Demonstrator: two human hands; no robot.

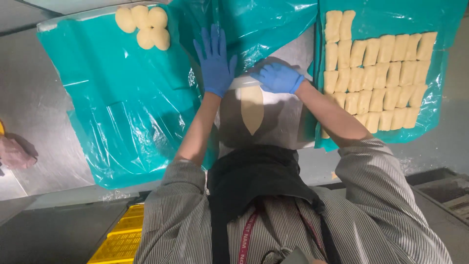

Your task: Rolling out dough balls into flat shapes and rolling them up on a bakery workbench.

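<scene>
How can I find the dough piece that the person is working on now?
Look at the steel table, between the two teal sheets. Just below the gloved left hand and right hand lies the dough strip. It alone is flat, long and pointed.

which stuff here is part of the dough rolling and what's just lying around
In use: left hand and right hand on a rolling pin, flattened dough strip, shaped rolls, cut dough pieces.
Lying about: yellow crate, pink lump.
</scene>
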